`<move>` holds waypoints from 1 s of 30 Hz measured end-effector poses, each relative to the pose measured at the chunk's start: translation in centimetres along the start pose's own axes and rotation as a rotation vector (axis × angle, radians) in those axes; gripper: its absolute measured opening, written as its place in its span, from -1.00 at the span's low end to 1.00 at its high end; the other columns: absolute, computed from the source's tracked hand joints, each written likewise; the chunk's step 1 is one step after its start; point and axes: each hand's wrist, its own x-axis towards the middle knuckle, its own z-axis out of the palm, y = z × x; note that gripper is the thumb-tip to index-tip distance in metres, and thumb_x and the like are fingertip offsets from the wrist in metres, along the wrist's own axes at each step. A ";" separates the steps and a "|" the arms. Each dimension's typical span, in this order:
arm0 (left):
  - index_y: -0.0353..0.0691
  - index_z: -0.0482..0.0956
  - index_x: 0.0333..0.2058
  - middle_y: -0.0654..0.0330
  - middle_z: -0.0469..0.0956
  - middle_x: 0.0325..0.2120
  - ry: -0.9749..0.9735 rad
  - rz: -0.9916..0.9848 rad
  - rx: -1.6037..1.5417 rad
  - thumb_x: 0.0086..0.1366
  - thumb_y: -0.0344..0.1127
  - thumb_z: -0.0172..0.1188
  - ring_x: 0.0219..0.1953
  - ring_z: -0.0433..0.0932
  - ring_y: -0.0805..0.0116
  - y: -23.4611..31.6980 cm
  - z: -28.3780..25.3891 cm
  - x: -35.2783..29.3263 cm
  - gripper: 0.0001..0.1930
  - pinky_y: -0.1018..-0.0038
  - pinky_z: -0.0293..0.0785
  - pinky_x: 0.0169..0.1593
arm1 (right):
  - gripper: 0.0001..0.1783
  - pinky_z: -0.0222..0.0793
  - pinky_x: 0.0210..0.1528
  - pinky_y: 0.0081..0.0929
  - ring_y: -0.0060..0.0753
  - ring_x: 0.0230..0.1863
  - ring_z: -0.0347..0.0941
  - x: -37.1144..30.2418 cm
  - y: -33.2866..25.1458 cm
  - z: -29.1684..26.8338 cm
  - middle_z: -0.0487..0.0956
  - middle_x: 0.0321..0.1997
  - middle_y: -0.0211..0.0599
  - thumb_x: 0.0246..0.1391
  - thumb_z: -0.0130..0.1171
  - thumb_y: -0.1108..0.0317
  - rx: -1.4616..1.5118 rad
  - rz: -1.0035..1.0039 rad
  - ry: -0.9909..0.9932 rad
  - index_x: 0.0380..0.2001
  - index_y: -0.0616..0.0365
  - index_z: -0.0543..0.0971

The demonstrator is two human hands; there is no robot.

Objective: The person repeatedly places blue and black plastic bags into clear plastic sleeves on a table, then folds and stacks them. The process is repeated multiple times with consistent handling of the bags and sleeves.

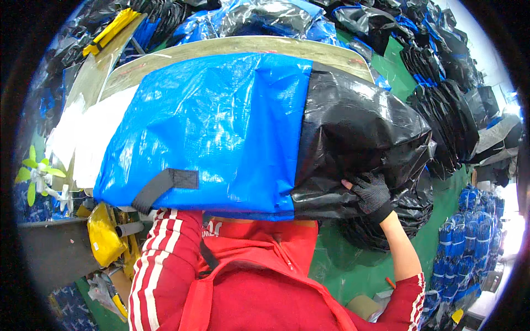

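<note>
A large blue and black woven-plastic bag (pixel 221 121) lies spread before me, its blue part on the left and a glossy black part on the right. A short dark webbing strap (pixel 174 182) is attached near its lower left edge. My right hand (pixel 372 193), in a black mesh glove, grips the creased black part near its near edge. One bare fingertip points left; the other fingertips are hidden in the dark folds. My left forearm, in a striped red sleeve, goes beneath the blue part, which hides my left hand completely.
Under the bag is a worn worktable (pixel 248 44). Stacked black bags (pixel 441 121) stand at the right, with tied blue bundles (pixel 469 237) nearer. A small green-bladed fan (pixel 40 172) and yellow material (pixel 105 237) are at the left. Green floor (pixel 345 259) shows at the right.
</note>
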 end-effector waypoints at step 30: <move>-0.09 0.14 0.32 -0.13 0.06 0.33 0.022 0.034 0.158 0.10 0.23 0.18 0.38 -0.07 -0.19 -2.6 -11.1 10.6 -0.11 -0.12 -0.21 0.36 | -0.62 0.42 -0.10 -0.10 0.04 -0.19 0.53 7.0 2.7 -10.9 0.60 -0.24 -0.03 0.06 0.07 0.03 0.142 0.115 0.596 -0.16 0.02 0.57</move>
